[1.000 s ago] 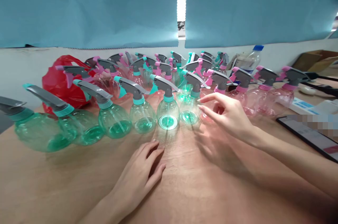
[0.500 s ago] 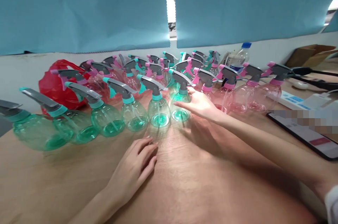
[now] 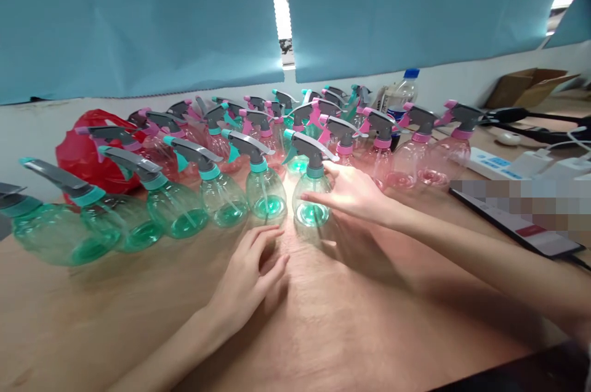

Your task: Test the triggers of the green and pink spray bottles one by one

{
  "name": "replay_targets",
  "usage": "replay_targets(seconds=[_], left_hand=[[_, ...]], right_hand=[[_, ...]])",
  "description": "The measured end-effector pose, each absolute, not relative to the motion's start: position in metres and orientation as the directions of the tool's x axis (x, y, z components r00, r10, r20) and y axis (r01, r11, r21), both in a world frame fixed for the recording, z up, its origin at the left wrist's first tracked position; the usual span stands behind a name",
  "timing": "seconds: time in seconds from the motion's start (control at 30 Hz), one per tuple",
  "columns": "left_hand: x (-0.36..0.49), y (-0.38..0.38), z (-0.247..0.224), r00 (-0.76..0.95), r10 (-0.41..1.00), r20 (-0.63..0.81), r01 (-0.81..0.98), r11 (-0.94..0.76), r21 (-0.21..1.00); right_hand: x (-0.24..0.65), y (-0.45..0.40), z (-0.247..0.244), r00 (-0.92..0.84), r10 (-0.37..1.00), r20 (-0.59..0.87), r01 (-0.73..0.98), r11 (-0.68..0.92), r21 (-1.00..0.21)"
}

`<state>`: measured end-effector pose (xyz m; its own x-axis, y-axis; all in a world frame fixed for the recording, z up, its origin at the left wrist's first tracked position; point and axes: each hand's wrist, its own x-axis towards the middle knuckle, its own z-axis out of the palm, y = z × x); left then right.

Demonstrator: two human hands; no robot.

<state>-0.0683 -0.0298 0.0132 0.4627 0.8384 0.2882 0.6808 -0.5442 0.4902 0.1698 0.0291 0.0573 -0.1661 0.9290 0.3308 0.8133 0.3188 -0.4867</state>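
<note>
A row of several clear green spray bottles with grey-and-teal trigger heads stands across the wooden table (image 3: 138,318). My right hand (image 3: 353,194) is wrapped around the right side of the rightmost green spray bottle (image 3: 310,195), which stands a little in front of the row. My left hand (image 3: 249,278) rests flat on the table with fingers apart, just in front of the neighbouring green bottle (image 3: 264,186), holding nothing. Several pink spray bottles (image 3: 418,152) stand to the right and behind.
A red plastic bag (image 3: 90,152) lies behind the green bottles at left. A water bottle (image 3: 399,93) stands at the back. A phone (image 3: 517,220), a power strip (image 3: 489,164) and a cardboard box (image 3: 521,87) sit at right. Blue curtains hang behind.
My right hand reached to the rightmost green bottle, closed on it and drew it toward me out of the row. My left hand stayed on the table.
</note>
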Motion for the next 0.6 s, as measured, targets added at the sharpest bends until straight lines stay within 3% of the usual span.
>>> replay_targets(seconds=[0.2, 0.33, 0.43, 0.6], left_hand=[[-0.022, -0.019, 0.008, 0.478, 0.822, 0.311, 0.562, -0.558, 0.610], [0.005, -0.022, 0.005, 0.504, 0.812, 0.294, 0.481, -0.546, 0.686], [0.017, -0.026, 0.005, 0.539, 0.801, 0.260, 0.437, -0.531, 0.727], [0.030, -0.031, 0.004, 0.584, 0.773, 0.249, 0.456, -0.566, 0.687]], right_hand=[[0.183, -0.008, 0.058, -0.200, 0.905, 0.375, 0.890, 0.328, -0.316], [0.195, -0.028, 0.057, -0.253, 0.857, 0.449, 0.865, 0.408, -0.291], [0.208, -0.036, 0.059, -0.293, 0.849, 0.441, 0.807, 0.467, -0.362], [0.226, -0.036, 0.063, -0.324, 0.846, 0.423, 0.496, 0.533, -0.686]])
